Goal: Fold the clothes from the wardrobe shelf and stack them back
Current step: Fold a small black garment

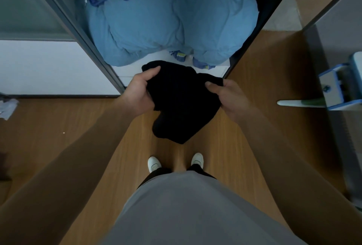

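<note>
Held the black garment [182, 107] pinched at its far edge by left hand [137, 93] and right hand [231, 99]. Probably needed corners level and that edge taut before halving it.

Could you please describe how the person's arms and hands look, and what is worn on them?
Both arms, the left arm and the right arm, are bare as far as the picture shows. The left hand and the right hand wear no gloves, and no watch, ring or bracelet is visible. A plain grey fabric top covers the torso.
</note>
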The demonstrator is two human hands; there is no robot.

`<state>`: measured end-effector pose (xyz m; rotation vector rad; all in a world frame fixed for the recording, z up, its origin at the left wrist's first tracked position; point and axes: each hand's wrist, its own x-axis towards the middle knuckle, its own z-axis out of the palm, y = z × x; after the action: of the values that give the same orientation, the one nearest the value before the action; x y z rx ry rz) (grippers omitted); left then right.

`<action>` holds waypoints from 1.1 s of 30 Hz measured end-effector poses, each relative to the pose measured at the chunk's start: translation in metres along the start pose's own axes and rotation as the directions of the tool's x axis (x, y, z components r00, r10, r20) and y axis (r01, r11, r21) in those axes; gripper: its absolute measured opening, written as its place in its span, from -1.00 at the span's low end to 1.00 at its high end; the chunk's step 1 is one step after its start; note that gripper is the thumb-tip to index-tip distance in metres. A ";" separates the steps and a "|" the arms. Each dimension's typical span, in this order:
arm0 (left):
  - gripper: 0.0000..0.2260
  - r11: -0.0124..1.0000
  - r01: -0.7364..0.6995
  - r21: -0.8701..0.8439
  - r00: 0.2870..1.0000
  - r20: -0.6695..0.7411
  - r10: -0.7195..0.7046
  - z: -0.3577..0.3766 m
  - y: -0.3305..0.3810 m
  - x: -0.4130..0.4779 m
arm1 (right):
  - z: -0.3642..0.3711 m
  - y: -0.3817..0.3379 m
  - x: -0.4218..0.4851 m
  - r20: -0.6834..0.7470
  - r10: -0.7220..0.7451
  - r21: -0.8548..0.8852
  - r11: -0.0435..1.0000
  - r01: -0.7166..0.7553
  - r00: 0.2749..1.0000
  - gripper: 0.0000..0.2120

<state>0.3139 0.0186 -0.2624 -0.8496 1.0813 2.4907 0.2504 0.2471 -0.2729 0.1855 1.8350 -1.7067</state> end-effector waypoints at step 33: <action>-0.78 0.932 0.218 0.289 0.959 -0.241 -0.150 -0.032 0.030 0.014 | 0.002 -0.020 0.002 0.472 -0.159 -0.713 0.508 0.482 0.867 -0.83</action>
<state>0.3014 -0.0245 -0.2717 -1.0838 1.3535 2.0349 0.2394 0.2409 -0.2568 -0.8694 2.2493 -0.8023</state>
